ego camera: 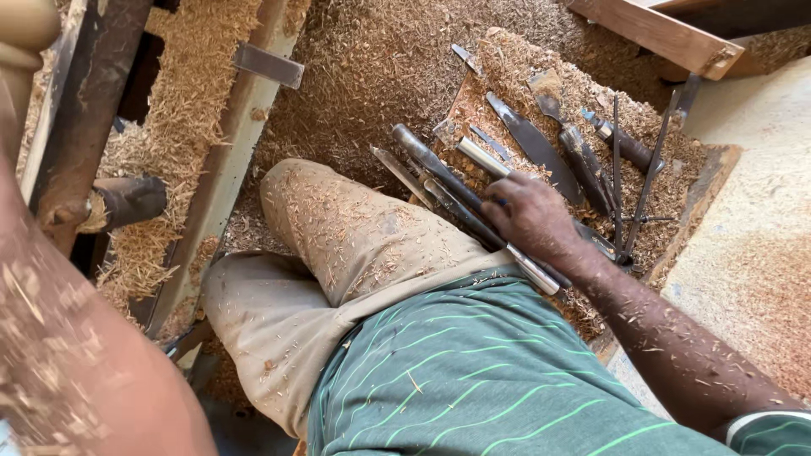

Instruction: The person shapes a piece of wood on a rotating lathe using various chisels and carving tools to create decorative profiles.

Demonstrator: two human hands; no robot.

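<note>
Steel, long and rigid, the silver-handled turning chisel (pixel 507 211) under the right hand (pixel 530 215) looks heavy; fingers curl over its shaft. Left hand's fingers: cannot tell.

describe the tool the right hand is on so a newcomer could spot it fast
Start at the sawdust-covered board right of the person's knee, where metal turning tools lie in a row. The right hand rests on the long chisel running diagonally under its fingers. Unlike its dark neighbours, its shaft is pale and shiny.

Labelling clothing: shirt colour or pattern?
Dark green shirt with thin light-green stripes, flecked with wood shavings; head view.
</note>
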